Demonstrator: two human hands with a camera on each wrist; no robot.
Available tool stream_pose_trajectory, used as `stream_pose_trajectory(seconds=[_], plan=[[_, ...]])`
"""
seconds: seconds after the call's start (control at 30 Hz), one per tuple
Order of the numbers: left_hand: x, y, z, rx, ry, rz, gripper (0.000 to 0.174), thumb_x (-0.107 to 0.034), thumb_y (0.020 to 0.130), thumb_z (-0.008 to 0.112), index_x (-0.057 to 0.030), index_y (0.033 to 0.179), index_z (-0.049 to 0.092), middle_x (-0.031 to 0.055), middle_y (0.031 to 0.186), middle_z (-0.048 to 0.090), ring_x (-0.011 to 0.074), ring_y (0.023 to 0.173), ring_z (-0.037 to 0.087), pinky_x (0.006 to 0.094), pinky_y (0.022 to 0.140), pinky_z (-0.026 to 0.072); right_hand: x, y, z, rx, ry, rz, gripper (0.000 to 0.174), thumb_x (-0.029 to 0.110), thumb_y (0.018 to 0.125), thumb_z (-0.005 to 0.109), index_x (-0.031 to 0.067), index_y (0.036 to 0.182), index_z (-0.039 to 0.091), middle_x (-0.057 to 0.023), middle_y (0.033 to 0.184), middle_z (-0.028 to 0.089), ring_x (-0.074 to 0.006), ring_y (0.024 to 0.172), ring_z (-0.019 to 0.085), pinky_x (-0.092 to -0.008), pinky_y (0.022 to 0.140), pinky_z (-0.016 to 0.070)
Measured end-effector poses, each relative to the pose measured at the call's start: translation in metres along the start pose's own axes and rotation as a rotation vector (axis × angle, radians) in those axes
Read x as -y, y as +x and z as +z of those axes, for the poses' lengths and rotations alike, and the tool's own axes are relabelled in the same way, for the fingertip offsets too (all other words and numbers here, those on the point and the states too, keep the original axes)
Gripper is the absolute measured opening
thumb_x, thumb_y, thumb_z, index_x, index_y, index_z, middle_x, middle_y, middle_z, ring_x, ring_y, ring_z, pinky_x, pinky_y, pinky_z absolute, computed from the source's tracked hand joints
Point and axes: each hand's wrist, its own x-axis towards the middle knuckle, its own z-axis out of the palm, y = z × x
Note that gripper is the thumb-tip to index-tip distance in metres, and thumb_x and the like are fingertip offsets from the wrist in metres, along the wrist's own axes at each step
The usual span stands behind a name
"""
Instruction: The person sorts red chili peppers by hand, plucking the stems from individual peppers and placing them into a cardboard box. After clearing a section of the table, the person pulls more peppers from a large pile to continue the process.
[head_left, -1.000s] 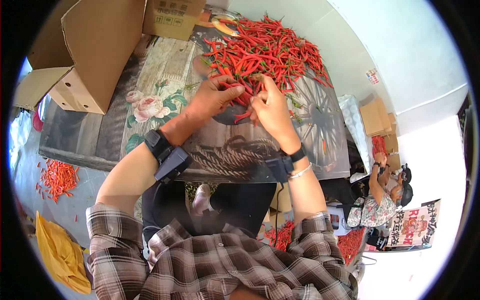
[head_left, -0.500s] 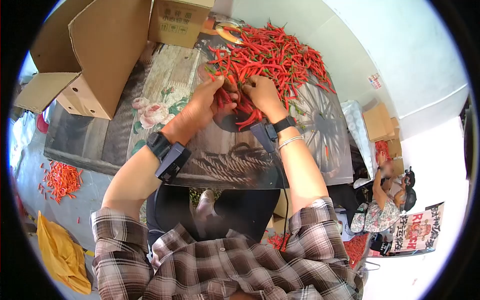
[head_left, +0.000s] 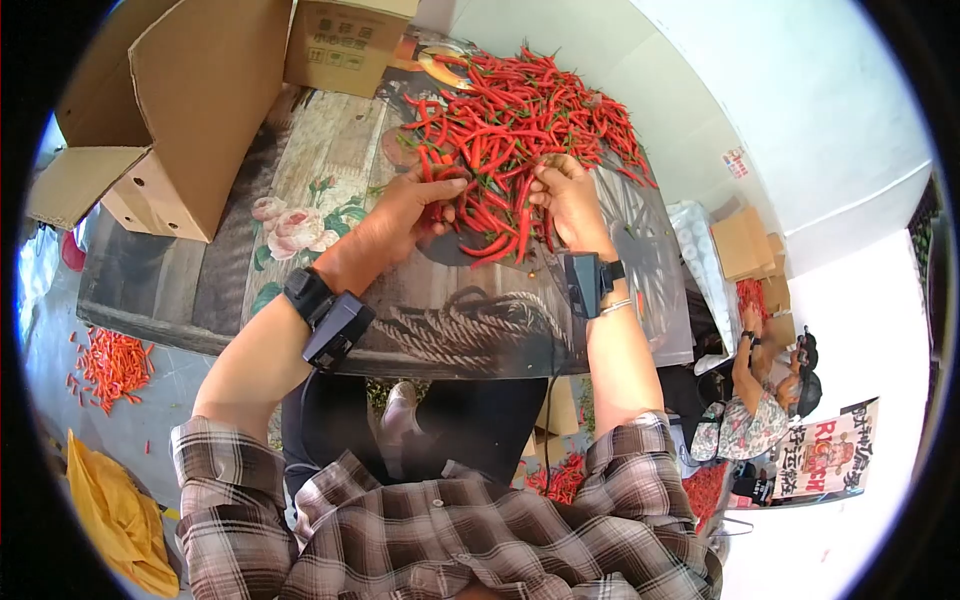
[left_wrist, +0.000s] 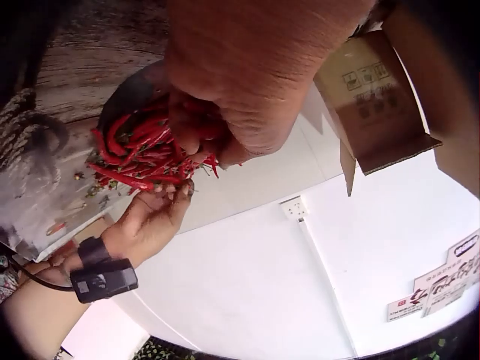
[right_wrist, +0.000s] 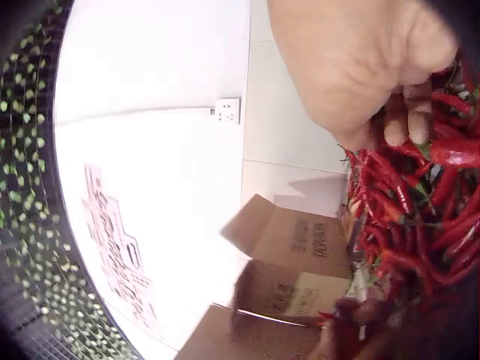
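Note:
On the table, a large heap of red chili peppers (head_left: 545,100) with green stems spreads toward the wall. My left hand (head_left: 408,210) is at the heap's near left edge, fingers curled round a few red chilies, partly hidden by the hand (left_wrist: 240,75) itself in the left wrist view. To its right, my right hand (head_left: 575,205) pinches a single chili pepper (head_left: 525,215) by its stem end, and the pepper hangs toward the near side. In the right wrist view this pepper (right_wrist: 455,152) shows its green stem at the fingertips. More chilies (head_left: 490,215) lie between the hands.
An open cardboard box (head_left: 205,110) stands at the table's left, another carton (head_left: 345,45) behind it. Cut red chilies (head_left: 112,368) and a yellow bag (head_left: 118,515) lie on the floor at left. Another person (head_left: 755,400) works at the right near more chilies.
My right hand has moved right, away from the left hand, and now holds a chili by its stem end. The left hand has shifted slightly left and stays at the near edge of the heap.

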Motion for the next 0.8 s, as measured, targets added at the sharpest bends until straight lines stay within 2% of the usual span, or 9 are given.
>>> stream_pose_trajectory(seconds=[0.2,0.27,0.33,0.4,0.43,0.53,0.63,0.67,0.8], plan=[[0.002,0.000,0.001,0.068,0.106,0.025,0.026,-0.019,0.082,0.067,-0.0089,0.104,0.055,-0.0052,0.069,0.050,0.0035,0.054,0.044,0.0177,0.043,0.0325,0.009,-0.017,0.029,0.064,0.138,0.000,0.012,0.010,0.089,0.055,0.0016,0.096,0.053,-0.0048,0.080,0.057,-0.0137,0.065,0.059,-0.0285,0.062,0.0525],[-0.001,-0.002,0.001,0.183,0.169,0.002,0.025,-0.021,0.081,0.068,-0.0091,0.100,0.056,-0.0063,0.067,0.047,0.0025,0.054,0.041,0.0177,0.042,0.0289,0.007,-0.022,0.041,0.095,0.180,0.018,0.012,0.010,0.089,0.055,0.0018,0.098,0.054,-0.0040,0.080,0.057,-0.0141,0.066,0.059,-0.0296,0.061,0.0528],[0.000,-0.004,0.001,0.204,0.203,-0.024,0.022,-0.022,0.082,0.067,-0.0093,0.097,0.056,-0.0063,0.067,0.046,0.0023,0.053,0.039,0.0178,0.041,0.0267,0.004,-0.026,0.051,0.091,0.187,0.020,0.008,0.008,0.087,0.055,0.0012,0.091,0.057,-0.0040,0.076,0.058,-0.0139,0.067,0.060,-0.0275,0.058,0.0508],[-0.001,-0.003,0.004,0.242,0.243,-0.038,0.020,-0.022,0.082,0.067,-0.0096,0.094,0.056,-0.0063,0.066,0.046,0.0021,0.052,0.038,0.0180,0.041,0.0245,0.007,-0.027,0.056,0.182,-0.196,-0.046,0.007,0.007,0.085,0.057,0.0004,0.083,0.059,-0.0031,0.071,0.060,-0.0125,0.066,0.059,-0.0243,0.055,0.0477],[0.001,-0.004,0.003,0.216,0.286,-0.037,0.018,-0.022,0.083,0.066,-0.0100,0.091,0.056,-0.0063,0.065,0.045,0.0023,0.051,0.037,0.0182,0.040,0.0231,0.012,-0.031,0.061,0.154,-0.387,-0.095,0.008,0.007,0.081,0.059,-0.0009,0.080,0.059,-0.0067,0.065,0.060,-0.0143,0.064,0.058,-0.0255,0.056,0.0461],[0.003,-0.003,0.005,0.201,0.282,-0.009,0.014,-0.022,0.084,0.064,-0.0118,0.084,0.055,-0.0064,0.061,0.044,0.0028,0.047,0.033,0.0190,0.039,0.0194,0.017,-0.036,0.067,0.057,-1.079,-0.612,0.010,0.009,0.077,0.055,-0.0002,0.081,0.055,-0.0169,0.076,0.056,-0.0337,0.072,0.057,-0.0419,0.065,0.0454],[0.004,-0.004,0.001,0.212,0.329,-0.008,0.012,-0.023,0.086,0.061,-0.0125,0.083,0.055,-0.0068,0.058,0.042,0.0030,0.047,0.034,0.0204,0.039,0.0183,0.012,-0.027,0.057,-0.088,-1.290,-0.677,0.009,0.009,0.078,0.052,0.0005,0.079,0.053,-0.0169,0.081,0.055,-0.0382,0.077,0.055,-0.0458,0.065,0.0440],[0.005,-0.004,0.000,0.198,0.326,-0.020,0.012,-0.023,0.086,0.061,-0.0125,0.083,0.055,-0.0068,0.058,0.042,0.0030,0.047,0.034,0.0204,0.039,0.0183,0.008,-0.021,0.045,-0.142,-1.201,-0.712,0.013,0.011,0.078,0.053,0.0008,0.085,0.057,-0.0178,0.083,0.057,-0.0380,0.079,0.056,-0.0448,0.068,0.0450],[-0.001,-0.003,0.002,0.168,0.151,-0.034,0.015,-0.024,0.089,0.052,-0.0092,0.085,0.055,-0.0037,0.063,0.047,0.0052,0.051,0.040,0.0199,0.041,0.0241,0.006,-0.016,0.011,-0.090,-0.963,-0.496,0.018,0.013,0.079,0.055,0.0006,0.091,0.060,-0.0190,0.081,0.060,-0.0359,0.078,0.057,-0.0422,0.069,0.0452]])
